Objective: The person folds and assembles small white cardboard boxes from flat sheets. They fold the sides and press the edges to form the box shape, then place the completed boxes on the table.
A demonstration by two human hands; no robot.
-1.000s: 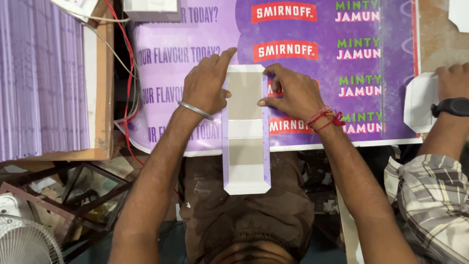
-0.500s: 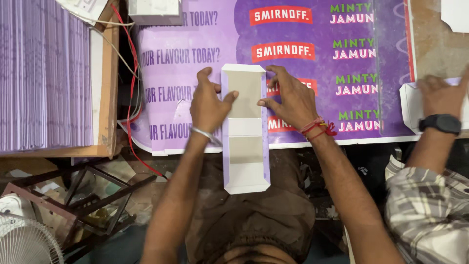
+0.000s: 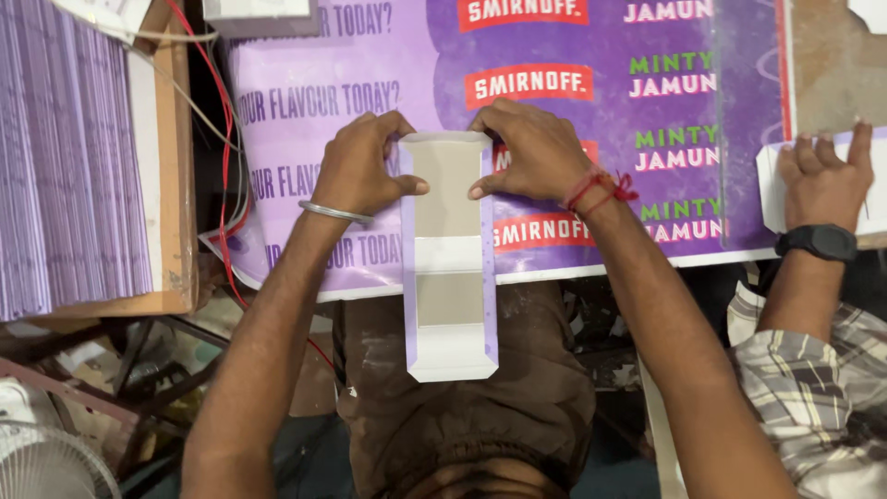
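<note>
A long, narrow cardboard piece (image 3: 450, 277) with purple folded sides and a white-and-tan inside lies lengthwise from the purple printed sheet (image 3: 573, 139) out over my lap. My left hand (image 3: 362, 166) grips its far left edge, thumb pressed onto the tan inner face. My right hand (image 3: 528, 152) holds the far right edge the same way, fingers curled over the top corner. A metal bangle is on my left wrist and a red thread on my right.
A tall stack of purple-edged sheets (image 3: 69, 166) sits in a wooden tray at left, with red wires (image 3: 224, 139) beside it. A co-worker's hand (image 3: 822, 180) with a black watch presses a white card (image 3: 771, 189) at right. A fan (image 3: 46, 462) is at lower left.
Both hands have shifted from lying on top of the cardboard's far end to gripping its two side edges. The co-worker's hand has moved down onto the white card.
</note>
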